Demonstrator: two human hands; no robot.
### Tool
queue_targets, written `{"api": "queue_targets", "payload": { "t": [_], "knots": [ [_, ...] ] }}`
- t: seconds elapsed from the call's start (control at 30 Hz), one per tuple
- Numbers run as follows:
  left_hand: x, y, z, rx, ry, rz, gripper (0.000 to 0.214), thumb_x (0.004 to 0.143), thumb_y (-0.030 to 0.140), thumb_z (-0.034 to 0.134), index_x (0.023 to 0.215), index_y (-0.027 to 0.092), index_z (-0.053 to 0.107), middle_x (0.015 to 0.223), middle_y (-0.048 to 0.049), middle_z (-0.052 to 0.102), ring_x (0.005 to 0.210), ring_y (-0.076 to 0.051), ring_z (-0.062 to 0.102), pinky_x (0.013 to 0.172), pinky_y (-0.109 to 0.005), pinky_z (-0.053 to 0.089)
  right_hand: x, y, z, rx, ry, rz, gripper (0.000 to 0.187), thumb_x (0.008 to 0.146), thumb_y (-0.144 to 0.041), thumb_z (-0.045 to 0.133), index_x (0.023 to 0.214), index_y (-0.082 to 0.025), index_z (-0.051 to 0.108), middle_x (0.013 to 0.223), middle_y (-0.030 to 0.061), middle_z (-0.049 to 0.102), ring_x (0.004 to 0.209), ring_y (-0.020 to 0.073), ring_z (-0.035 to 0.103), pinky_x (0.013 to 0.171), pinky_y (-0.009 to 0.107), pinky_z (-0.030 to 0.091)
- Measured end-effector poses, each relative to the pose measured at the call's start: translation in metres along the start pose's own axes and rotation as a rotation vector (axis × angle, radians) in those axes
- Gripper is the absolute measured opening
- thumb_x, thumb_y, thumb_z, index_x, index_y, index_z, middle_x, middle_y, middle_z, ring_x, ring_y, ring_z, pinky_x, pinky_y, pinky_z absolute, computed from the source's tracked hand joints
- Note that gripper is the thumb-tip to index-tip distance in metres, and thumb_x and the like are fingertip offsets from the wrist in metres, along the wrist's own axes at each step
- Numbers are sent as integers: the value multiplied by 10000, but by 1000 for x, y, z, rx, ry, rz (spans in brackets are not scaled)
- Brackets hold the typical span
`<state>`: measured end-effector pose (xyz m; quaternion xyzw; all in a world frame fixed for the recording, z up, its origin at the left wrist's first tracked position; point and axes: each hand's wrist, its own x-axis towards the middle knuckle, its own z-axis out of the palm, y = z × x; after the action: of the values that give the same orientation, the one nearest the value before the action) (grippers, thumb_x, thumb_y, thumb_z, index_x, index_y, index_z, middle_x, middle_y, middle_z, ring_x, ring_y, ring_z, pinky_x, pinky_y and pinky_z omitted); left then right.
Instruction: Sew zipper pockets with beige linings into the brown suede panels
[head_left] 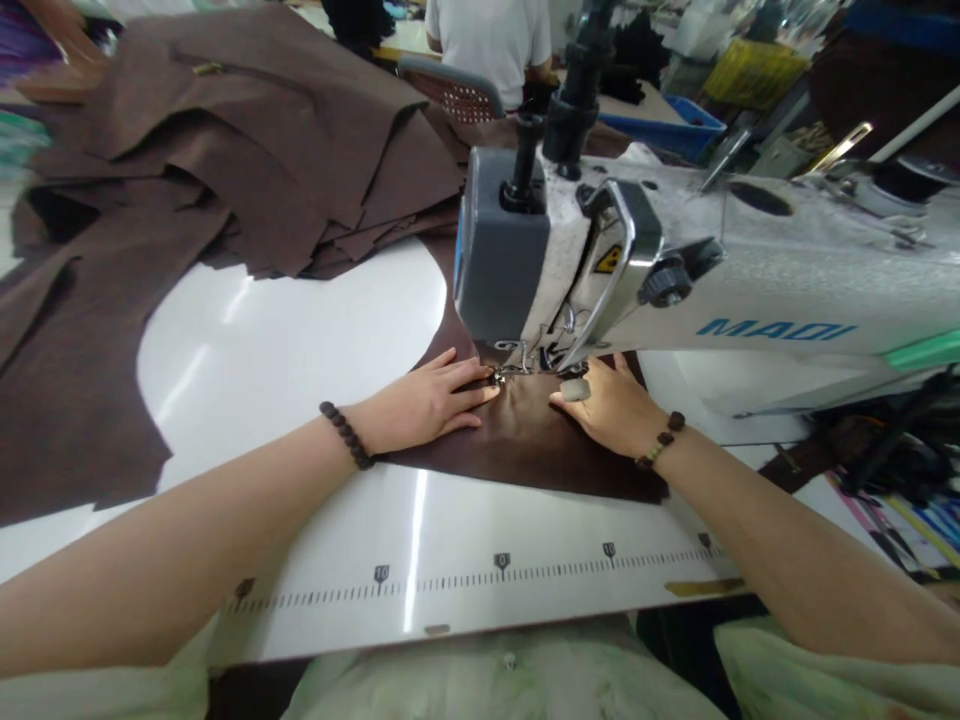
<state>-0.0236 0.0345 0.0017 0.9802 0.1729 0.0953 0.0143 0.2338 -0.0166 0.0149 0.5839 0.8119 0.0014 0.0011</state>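
Note:
A brown leather-like piece [525, 450] lies flat under the needle area of a sewing machine [502, 250]. My left hand [427, 405] rests on it, left of the presser foot, with fingers stretched out. Close to those fingertips sits a small metal zipper pull [498, 378]. On the right side of the foot, my right hand [622, 405] presses down on the same piece, its fingers spread and partly hidden by the machine. A grey band [575, 390] wraps one of its fingers. Neither hand grips anything.
A large heap of brown pieces [262, 130] covers the table's left and back. The white tabletop [300, 340] carries a printed ruler [502, 575] along its front edge. Behind the machine are a seated person [491, 45], a chair [454, 88] and a blue bin [690, 125].

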Motion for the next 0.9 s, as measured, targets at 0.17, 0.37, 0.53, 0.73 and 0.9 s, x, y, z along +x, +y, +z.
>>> {"api": "queue_targets", "payload": {
  "t": [0.17,0.37,0.53,0.73,0.9],
  "knots": [
    [-10,-5,-18,48,-24,-114,309,937,208,363,1109,106,600,1198,-142,540,1139,-253,484,996,-445,383,-62,-50,-5,-96,-11,71,568,850,-419,503,1226,7,498,1222,251,519,1139,320,495,979,464,370],
    [-3,41,-20,34,27,-245,300,917,304,447,1097,110,587,1140,-125,569,1029,-226,556,911,-355,468,-84,-85,-32,94,-91,-59,310,891,-278,453,1134,-149,594,884,83,682,793,195,628,805,351,484],
    [9,57,-9,70,27,-307,401,848,406,558,1031,50,579,1102,-168,560,1031,-264,541,918,-359,451,-33,-63,-37,129,41,40,312,898,-257,429,1159,-153,564,1129,109,597,1020,227,549,936,407,407],
    [17,58,-2,33,5,-398,525,770,485,630,1033,37,552,1123,-178,534,1076,-282,496,950,-361,420,-10,-55,0,278,47,28,369,903,-229,384,1246,-147,491,1279,128,498,1213,236,415,1015,485,314],
    [18,56,-1,-38,-3,-405,545,752,493,641,1040,40,546,1120,-169,522,1056,-287,489,935,-378,424,-15,-52,15,306,74,-8,401,907,-245,368,1283,-142,458,1332,134,450,1259,255,365,1028,533,281]
  ]
}}
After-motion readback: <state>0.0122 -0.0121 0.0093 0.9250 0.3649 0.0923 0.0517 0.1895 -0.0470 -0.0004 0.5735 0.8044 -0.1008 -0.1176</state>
